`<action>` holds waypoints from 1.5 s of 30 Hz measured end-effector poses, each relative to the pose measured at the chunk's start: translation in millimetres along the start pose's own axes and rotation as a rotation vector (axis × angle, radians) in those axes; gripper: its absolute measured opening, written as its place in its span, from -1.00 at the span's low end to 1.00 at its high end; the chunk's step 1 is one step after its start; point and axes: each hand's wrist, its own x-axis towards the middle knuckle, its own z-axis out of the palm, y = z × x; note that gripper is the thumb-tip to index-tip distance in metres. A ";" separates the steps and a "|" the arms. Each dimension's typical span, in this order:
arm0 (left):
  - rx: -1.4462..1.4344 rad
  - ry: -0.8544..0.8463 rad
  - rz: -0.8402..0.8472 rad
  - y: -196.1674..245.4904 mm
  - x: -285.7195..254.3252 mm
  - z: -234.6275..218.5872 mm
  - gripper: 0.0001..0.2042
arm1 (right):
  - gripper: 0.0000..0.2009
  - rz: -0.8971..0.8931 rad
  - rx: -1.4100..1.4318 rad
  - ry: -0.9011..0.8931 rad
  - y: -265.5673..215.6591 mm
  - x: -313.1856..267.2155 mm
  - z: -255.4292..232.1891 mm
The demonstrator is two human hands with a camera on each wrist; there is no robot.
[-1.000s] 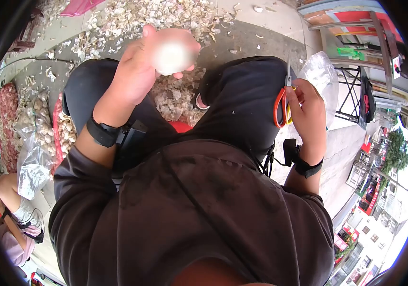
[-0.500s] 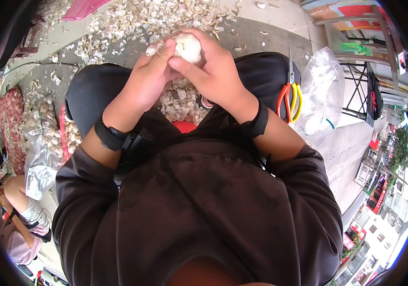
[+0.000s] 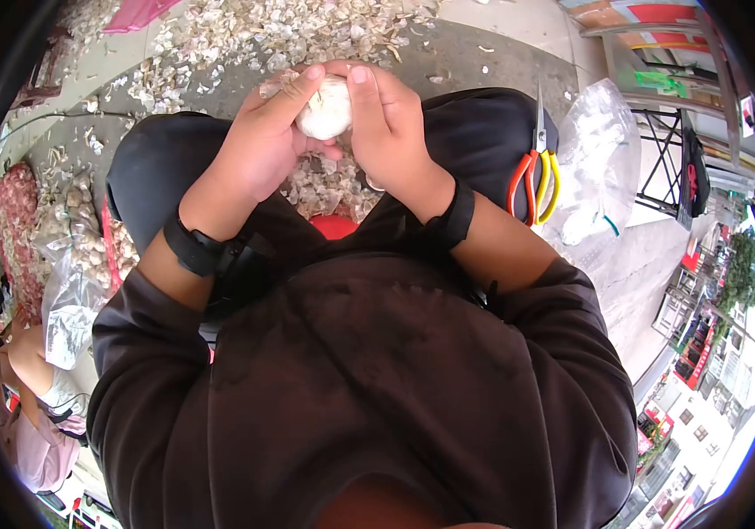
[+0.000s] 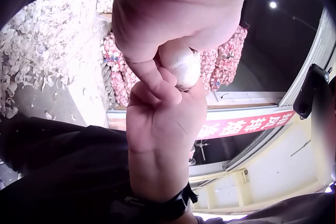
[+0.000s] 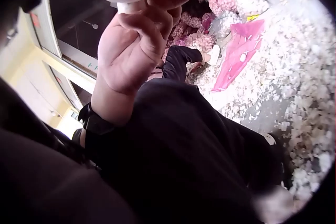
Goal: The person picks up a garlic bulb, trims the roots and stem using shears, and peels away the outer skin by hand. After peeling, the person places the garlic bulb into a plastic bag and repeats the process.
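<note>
Both hands meet around a white garlic bulb (image 3: 327, 111) above the lap. My left hand (image 3: 263, 145) curls round its left side, thumb along the top edge, with a papery flake of skin by the fingers. From the other side my right hand (image 3: 388, 128) grips it, thumb pointing away from me. In the left wrist view the smooth underside of the bulb (image 4: 181, 66) shows between the hands; the right wrist view has it mostly hidden by fingers. Scissors with orange and yellow handles (image 3: 533, 187) lie on the right thigh, blades pointing away.
Garlic skins (image 3: 254, 40) cover the floor ahead, with more between the legs. A clear plastic bag (image 3: 596, 150) is beside the right knee. Net sacks (image 3: 18, 229) and loose garlic bulbs (image 3: 86, 238) stand at left, near another seated person (image 3: 38, 397).
My right hand laid the scissors on the right thigh and moved left to join the left hand at the garlic bulb. Since then the right thumb has shifted from the bulb's front to its right side.
</note>
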 end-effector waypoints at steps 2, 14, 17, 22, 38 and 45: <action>0.016 0.075 0.025 -3.3 3.1 -3.3 -0.64 | -0.73 0.087 0.089 0.005 1.0 -0.1 0.9; 0.227 -0.009 0.107 -0.7 0.9 -9.8 -0.71 | -0.82 -0.045 -0.293 0.166 3.6 3.6 -8.5; 0.015 0.070 0.113 8.8 0.9 -9.7 -0.77 | -0.79 0.062 -0.258 0.122 3.4 4.9 -11.3; -0.010 0.189 0.048 8.2 2.0 -10.8 -0.81 | -0.64 -0.216 -0.493 -0.038 15.4 -0.3 -3.8; -0.027 0.268 0.235 -7.3 10.7 -25.1 -0.82 | -0.75 -0.166 -0.302 0.023 9.9 -9.5 11.1; -0.134 0.095 0.158 1.4 6.7 -31.5 -0.80 | -0.86 0.053 0.212 -0.107 16.8 -8.3 9.5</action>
